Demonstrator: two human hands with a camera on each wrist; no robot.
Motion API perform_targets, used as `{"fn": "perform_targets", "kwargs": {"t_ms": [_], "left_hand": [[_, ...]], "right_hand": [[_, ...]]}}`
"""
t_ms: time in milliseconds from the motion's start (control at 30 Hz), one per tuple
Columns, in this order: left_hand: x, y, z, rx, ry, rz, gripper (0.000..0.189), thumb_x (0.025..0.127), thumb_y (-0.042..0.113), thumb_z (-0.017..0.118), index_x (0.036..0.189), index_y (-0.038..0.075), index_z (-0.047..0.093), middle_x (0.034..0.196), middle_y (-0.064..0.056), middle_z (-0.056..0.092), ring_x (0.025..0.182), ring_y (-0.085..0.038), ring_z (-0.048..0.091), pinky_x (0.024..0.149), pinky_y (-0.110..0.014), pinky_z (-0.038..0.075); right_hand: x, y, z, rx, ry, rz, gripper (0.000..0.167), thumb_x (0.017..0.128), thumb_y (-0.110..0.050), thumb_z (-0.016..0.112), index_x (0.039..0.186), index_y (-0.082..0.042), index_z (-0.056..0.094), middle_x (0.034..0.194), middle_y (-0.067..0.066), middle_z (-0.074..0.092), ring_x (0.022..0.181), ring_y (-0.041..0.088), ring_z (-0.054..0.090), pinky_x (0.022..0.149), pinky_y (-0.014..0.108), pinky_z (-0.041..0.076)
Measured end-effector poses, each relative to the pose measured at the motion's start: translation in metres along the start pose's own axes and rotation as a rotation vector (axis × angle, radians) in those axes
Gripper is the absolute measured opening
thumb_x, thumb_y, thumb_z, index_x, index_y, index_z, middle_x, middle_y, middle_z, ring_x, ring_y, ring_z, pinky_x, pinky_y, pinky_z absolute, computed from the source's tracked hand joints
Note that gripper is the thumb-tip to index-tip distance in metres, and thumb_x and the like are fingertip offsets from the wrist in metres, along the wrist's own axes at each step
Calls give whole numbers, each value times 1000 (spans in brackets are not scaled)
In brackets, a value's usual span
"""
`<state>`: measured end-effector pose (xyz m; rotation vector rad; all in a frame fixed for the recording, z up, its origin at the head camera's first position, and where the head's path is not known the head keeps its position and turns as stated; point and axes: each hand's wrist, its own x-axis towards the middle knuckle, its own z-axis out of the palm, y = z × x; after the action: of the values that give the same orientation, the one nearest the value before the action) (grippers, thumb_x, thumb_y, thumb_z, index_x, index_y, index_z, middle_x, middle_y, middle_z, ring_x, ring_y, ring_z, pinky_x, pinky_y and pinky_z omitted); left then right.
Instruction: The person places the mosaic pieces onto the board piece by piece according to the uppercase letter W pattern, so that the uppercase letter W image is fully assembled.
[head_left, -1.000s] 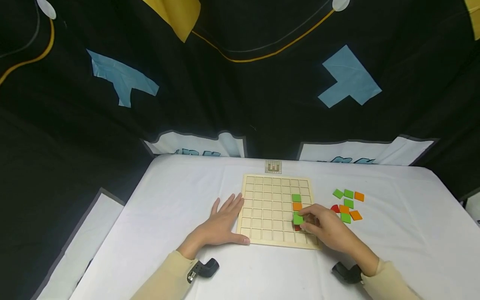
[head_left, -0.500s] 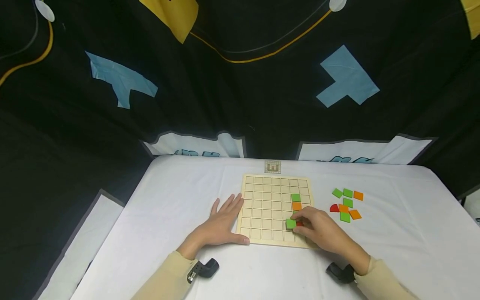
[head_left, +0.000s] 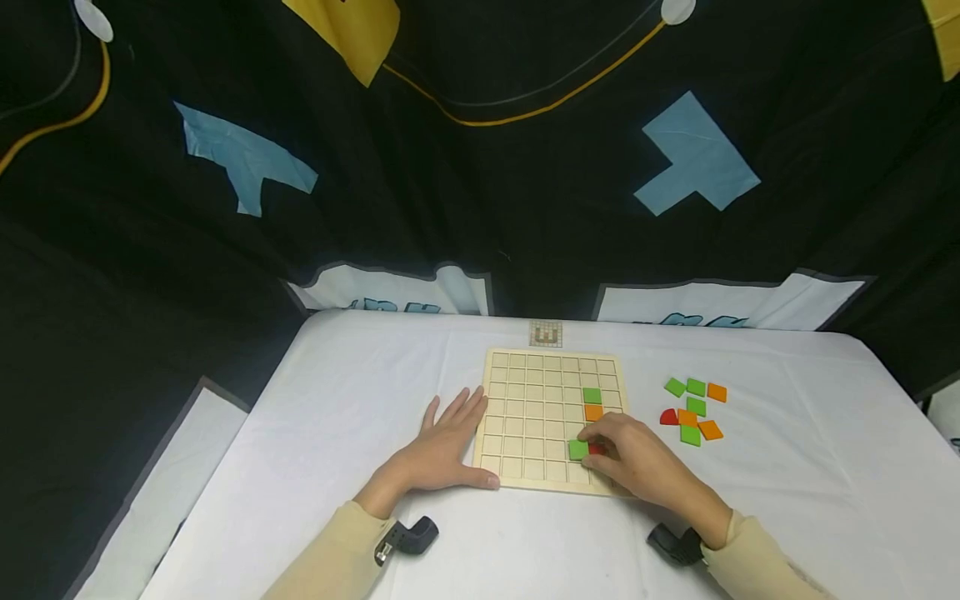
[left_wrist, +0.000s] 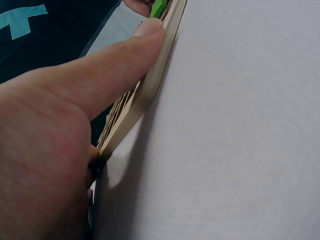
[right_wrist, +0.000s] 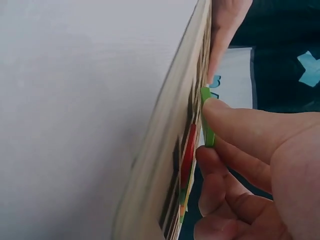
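Note:
A wooden grid board (head_left: 525, 408) lies on the white table. My right hand (head_left: 637, 454) pinches a green square tile (head_left: 577, 450) between thumb and fingers, close over the lower part of the board. Right beside that tile, a red piece (head_left: 596, 448) sits on the board, partly covered by the fingers; its flat side shows in the right wrist view as a red edge (right_wrist: 188, 155). Farther up the same column are an orange tile (head_left: 593, 412) and a green tile (head_left: 592, 396). With fingers spread, my left hand (head_left: 442, 450) rests at the board's left edge, thumb at the lower corner.
To the right of the board lie several loose pieces: green tiles (head_left: 696, 407), orange tiles (head_left: 710, 430) and a red rounded piece (head_left: 669, 417). Behind the board is a small patterned card (head_left: 546, 334). A dark curtain (head_left: 480, 208) hangs past the table's far edge.
My right hand has moved the green tile left and slightly toward me, from over the red piece to the cell beside it. My left hand has stayed put.

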<state>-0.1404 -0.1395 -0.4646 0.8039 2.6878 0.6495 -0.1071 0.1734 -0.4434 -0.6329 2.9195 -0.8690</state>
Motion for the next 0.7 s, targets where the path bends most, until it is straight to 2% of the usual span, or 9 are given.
{"fn": "perform_targets", "kwargs": {"t_ms": [333, 700], "left_hand": [[0, 0, 0, 3, 8, 5, 123, 75, 71, 73, 161, 3, 15, 169, -10, 7, 155, -31, -1, 118, -61, -9], [1, 0, 0, 10, 5, 1, 124, 76, 72, 72, 161, 4, 13, 169, -9, 6, 155, -29, -1, 118, -60, -9]], "right_hand": [[2, 1, 3, -39, 15, -4, 23, 82, -16, 84, 103, -14, 77, 97, -7, 67, 86, 11, 53, 80, 34, 52], [5, 2, 5, -36, -1, 15, 23, 80, -15, 85, 102, -14, 77, 92, -7, 63, 80, 10, 49, 69, 26, 46]]}}
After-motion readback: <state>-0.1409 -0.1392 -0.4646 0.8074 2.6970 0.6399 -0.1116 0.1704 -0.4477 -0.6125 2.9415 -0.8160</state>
